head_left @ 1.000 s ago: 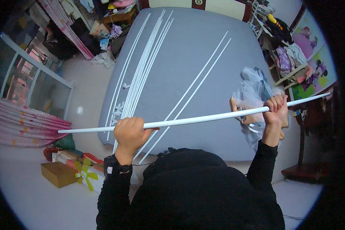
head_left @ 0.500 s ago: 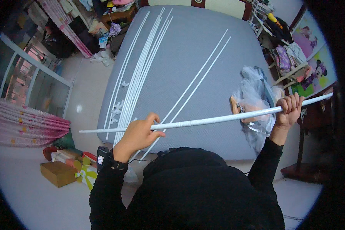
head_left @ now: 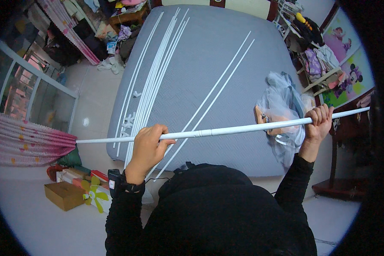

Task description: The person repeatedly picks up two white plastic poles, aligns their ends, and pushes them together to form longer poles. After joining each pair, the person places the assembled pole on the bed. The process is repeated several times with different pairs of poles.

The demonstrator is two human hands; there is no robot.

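Observation:
A long white pole point(head_left: 243, 129) stretches across in front of me, above the near part of the bed. Just right of my left hand, a joint shows on it. My left hand point(head_left: 149, 147) is closed round the pole, left of that joint. Far to the right, my right hand point(head_left: 319, 123) wraps round the same pole in a fist. Below on the bed lies a bundle of thin white poles point(head_left: 158, 72), partly hidden by my left hand. Two more white poles point(head_left: 219, 91) rest apart from them. Small white connectors point(head_left: 128, 121) sit beside the bundle.
Crumpled clear plastic wrapping point(head_left: 281, 102) lies on the right side of the grey bed point(head_left: 209, 55). A cardboard box point(head_left: 65, 195) and a green-bladed fan point(head_left: 97, 194) stand on the floor at left. A pink curtain point(head_left: 30, 136) hangs near the pole's left end; a laden shelf point(head_left: 324, 79) stands right.
My left hand has closed round the pole, where its fingers were looser before. The pole's left end has moved left and slightly up, to the curtain's edge in view.

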